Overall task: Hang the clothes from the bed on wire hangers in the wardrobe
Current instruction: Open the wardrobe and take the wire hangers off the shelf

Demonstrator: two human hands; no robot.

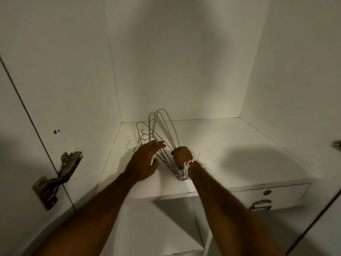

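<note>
Dimly, right hand fisted round wire hangers, left hand flat, fingers straight, across them, lower ends hidden behind wrist.

Illumination is dim and yellowish, arriving from behind the camera and strongest on the shelf around the wire hangers. A broad soft shadow lies on the shelf to the right of the hangers, and the hanger hooks cast thin shadows leftward. Straight edges of the wardrobe bow toward the frame borders, and the door hinge is blurred.

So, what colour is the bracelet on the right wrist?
White with some red; the bracelet shows in the head view.
</note>
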